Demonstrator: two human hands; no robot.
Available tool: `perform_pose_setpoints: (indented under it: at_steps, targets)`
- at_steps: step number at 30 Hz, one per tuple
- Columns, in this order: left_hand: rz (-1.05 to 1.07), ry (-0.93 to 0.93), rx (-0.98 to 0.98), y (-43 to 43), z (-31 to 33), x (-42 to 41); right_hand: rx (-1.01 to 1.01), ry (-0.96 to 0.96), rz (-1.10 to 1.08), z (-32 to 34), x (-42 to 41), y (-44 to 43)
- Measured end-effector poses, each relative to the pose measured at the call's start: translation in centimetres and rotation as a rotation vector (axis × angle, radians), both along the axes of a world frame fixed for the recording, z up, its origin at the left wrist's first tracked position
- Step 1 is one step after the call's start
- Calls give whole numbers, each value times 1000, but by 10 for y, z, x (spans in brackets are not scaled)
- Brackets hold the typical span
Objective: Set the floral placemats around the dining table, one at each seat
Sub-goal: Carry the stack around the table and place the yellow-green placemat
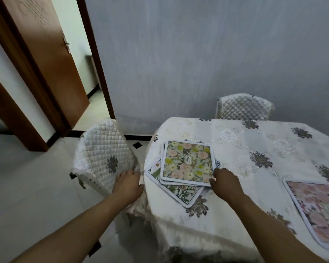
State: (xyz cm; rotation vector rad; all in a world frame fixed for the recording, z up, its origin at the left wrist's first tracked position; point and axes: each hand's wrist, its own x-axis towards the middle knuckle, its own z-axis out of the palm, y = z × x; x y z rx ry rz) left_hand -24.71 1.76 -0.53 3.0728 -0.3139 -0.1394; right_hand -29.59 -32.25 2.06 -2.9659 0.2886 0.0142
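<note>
Tablecloth-covered table (235, 141): placemat stack (187, 163) sits just ahead of right hand (226, 184), fingers loosely curled at its near-right corner; left hand (128, 184) grips chair cover (101, 158).

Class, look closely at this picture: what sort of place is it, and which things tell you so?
Probably a home dining room: a table under an embroidered cloth, quilt-covered chairs at it, floral placemats stacked on top.

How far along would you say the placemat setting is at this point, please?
Done: one pink floral placemat lies flat at the table's near right edge. In hand: the right hand touches the corner of the stacked placemats; the left hand rests on the quilted chair cover. Left: the stack is undistributed, including the far chair.
</note>
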Motion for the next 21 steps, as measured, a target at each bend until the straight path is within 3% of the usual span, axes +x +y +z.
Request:
perform_pose_setpoints:
  at_steps: [9,15,21]
  targets:
    - [-146,10,-7,170,21,79,-36,23,-5,9,59,188]
    - [-194,-12,8,224,23,150,-120,13,18,13,119,260]
    - [-254,-30,10,258,21,238,-123,47,36,-6,231,308]
